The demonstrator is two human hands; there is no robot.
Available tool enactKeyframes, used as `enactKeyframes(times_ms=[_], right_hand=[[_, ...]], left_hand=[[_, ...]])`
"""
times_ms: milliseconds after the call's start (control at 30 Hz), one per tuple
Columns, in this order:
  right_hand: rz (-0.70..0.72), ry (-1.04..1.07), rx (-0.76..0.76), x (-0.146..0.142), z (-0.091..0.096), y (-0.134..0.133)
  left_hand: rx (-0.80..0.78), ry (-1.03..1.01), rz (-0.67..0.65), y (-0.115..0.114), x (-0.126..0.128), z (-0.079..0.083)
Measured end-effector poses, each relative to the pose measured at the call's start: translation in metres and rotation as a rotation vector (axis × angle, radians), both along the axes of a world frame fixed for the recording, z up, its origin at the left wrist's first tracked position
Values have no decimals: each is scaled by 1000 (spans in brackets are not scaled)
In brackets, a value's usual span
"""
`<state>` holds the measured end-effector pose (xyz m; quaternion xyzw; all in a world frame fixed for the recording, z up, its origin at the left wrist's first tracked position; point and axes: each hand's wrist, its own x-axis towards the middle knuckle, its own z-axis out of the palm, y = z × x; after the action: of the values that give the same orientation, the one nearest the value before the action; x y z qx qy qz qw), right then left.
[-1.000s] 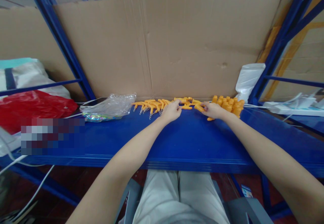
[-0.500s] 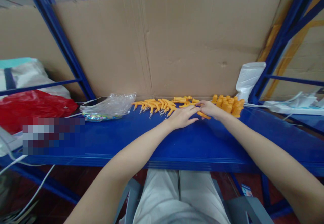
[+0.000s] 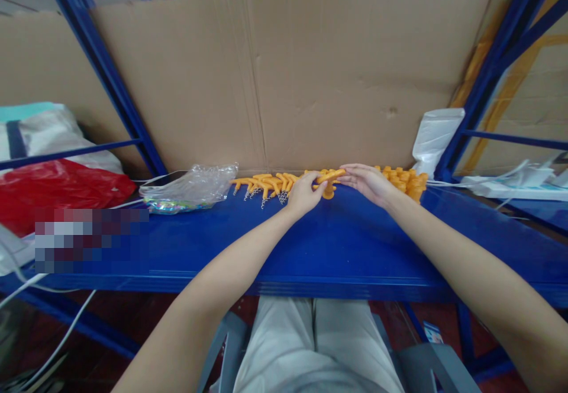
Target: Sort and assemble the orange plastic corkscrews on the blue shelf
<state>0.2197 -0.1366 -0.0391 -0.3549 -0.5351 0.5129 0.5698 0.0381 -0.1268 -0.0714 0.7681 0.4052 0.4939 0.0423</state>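
My left hand (image 3: 306, 195) is closed on the left part of an orange T-shaped corkscrew (image 3: 332, 175), thumb towards me. Its crossbar slants up to the right and a thick orange stem points down, with no metal spiral showing on it. At the crossbar's right end are the fingertips of my right hand (image 3: 368, 183), which seems to pinch it; its thumb is hidden. Left of my hands lies a row of orange corkscrews (image 3: 266, 182) with bare metal spirals towards me. Behind my right hand stand several orange cylindrical pieces (image 3: 406, 181), partly covered.
A clear plastic bag (image 3: 195, 186) with colourful contents lies left on the blue table (image 3: 337, 251). Cardboard (image 3: 328, 79) walls off the back. A white packet (image 3: 437, 138) leans by the right post, near white cables (image 3: 510, 183). A red bag (image 3: 57, 189) sits far left.
My hands have drawn apart, the left moving slightly left. The orange piece, lying low under my fingers before, is now raised and turned between them, its stem pointing down.
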Motion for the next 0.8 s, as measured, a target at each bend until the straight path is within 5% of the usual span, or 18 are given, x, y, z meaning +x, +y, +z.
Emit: enactKeyframes(times_ms=[267,467,633,800], right_hand=[[-17,-269,162,7,-17,11],[112,-400,10,10,-28,15],[121,-250,-44,5,-23,8],[139,-365,-58,12,-18,4]], left_hand=[[-459,-441,-73,-3,5,11],[-611,-761,-169,-10,4,23],[-641,-800,-171,-10,2,26],[-670,-695,-154,-7,0,24]])
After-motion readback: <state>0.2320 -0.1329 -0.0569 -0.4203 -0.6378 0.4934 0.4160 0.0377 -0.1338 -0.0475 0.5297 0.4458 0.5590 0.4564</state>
